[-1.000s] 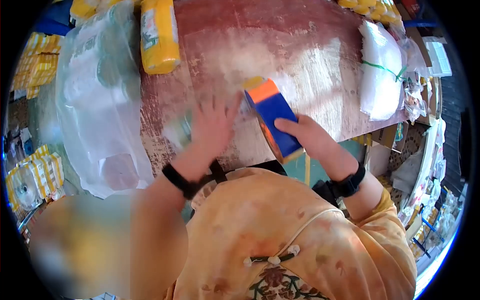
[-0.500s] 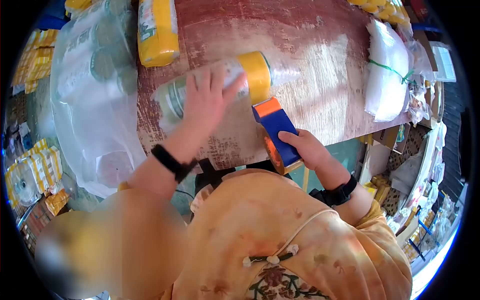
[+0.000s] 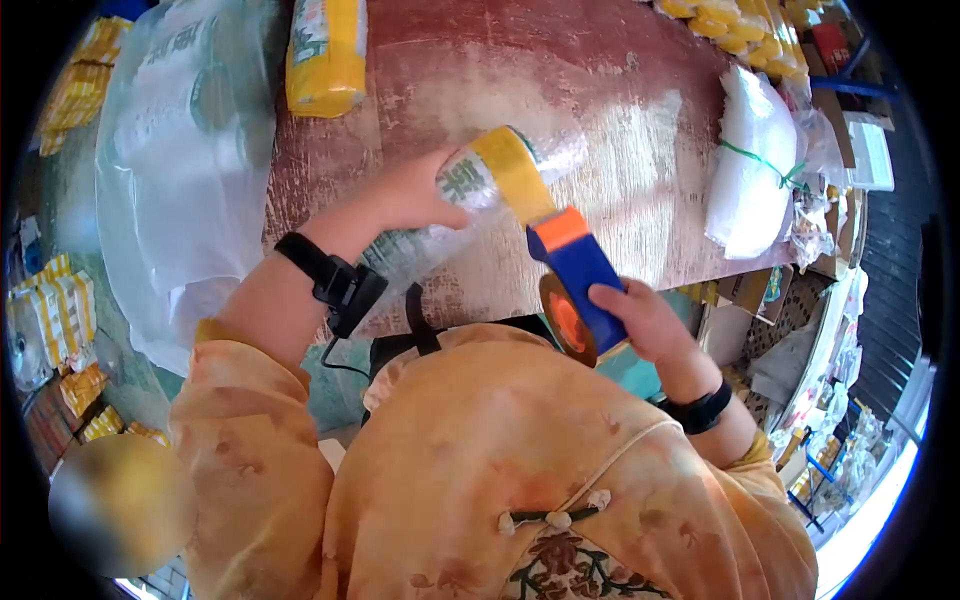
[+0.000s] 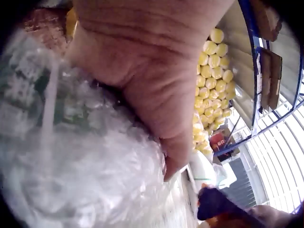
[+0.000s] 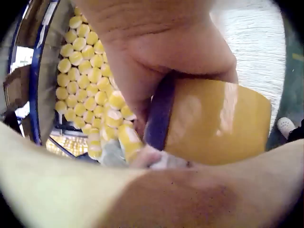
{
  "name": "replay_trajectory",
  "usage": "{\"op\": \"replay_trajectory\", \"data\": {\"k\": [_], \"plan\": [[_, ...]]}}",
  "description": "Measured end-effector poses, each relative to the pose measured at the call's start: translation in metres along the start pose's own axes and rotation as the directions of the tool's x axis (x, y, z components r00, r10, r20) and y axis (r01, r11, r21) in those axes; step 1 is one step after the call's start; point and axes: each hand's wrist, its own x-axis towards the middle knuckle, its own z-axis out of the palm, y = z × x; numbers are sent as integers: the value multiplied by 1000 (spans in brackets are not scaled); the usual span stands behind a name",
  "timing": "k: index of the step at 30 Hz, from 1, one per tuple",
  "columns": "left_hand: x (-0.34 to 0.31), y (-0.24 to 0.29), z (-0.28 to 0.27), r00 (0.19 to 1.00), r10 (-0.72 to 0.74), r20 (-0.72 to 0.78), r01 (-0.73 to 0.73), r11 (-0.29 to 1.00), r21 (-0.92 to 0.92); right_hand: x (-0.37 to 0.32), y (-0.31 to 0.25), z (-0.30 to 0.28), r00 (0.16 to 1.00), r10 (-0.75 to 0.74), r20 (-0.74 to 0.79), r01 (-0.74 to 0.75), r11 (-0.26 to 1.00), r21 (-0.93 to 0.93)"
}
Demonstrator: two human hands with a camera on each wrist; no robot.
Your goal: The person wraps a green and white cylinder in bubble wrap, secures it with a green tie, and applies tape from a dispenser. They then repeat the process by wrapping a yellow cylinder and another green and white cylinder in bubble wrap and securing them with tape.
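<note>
Taping under way: right hand (image 3: 640,320) grips a blue-and-orange tape dispenser (image 3: 575,270), its yellow tape (image 3: 510,170) stretched to the plastic-wrapped bundle (image 3: 420,250) just beyond, clasped by the left hand (image 3: 410,195). Lapping further likely calls for turning the bundle.

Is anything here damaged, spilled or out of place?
Only the table stands out: its red-brown finish is worn to a pale, scratched patch in the middle. Nothing looks spilled. The left hand grips the plastic-wrapped bundle while the right hand holds the tape dispenser, its tape running to the bundle.
</note>
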Motion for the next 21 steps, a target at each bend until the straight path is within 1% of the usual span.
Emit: {"op": "replay_trajectory", "data": {"k": [2,3,4,5,6,8,9,12,13,15,16,17,18,19,21], "plan": [[-2,3,-2,1000,-8,27,10,997,-75,14,13,4,997,-26,-68,17,991,-130],[-3,8,0,999,-5,51,10,994,-113,22,15,7,998,4,-66,-13,989,-144],[-4,15,2,999,-23,48,23,1000,-8,33,9,10,998,31,-61,-40,986,-163],[-7,22,1,998,-43,35,39,994,99,35,-5,17,999,27,-34,-34,973,-228],[-9,28,2,998,-64,14,59,977,205,40,-10,16,996,87,-17,-89,975,-202],[-25,40,30,989,-32,-146,85,925,371,50,-9,9,976,216,13,-211,966,-146],[-31,45,45,975,-5,-221,105,890,444,63,3,1,961,276,9,-276,961,-24],[-36,52,67,964,-8,-267,162,812,561,70,-10,6,906,418,-58,-418,908,13],[-36,51,67,968,-6,-249,140,840,524,69,-15,8,902,427,-69,-429,903,-30],[-31,44,57,978,12,-208,88,882,462,69,-21,7,941,326,-89,-338,902,-269],[-28,36,57,971,69,-229,34,909,416,65,-31,8,959,269,-86,-280,877,-391],[-24,25,59,961,129,-245,-30,928,372,71,-36,6,979,145,-144,-205,681,-703],[-19,14,58,946,188,-265,-94,939,330,76,-41,3,988,6,-157,-147,375,-915],[-18,10,48,953,127,-275,-61,970,235,78,-40,4,993,-50,-105,-93,201,-975],[-13,4,28,962,1,-273,8,999,33,72,-38,0,993,-85,-86,-26,542,-840]]}}
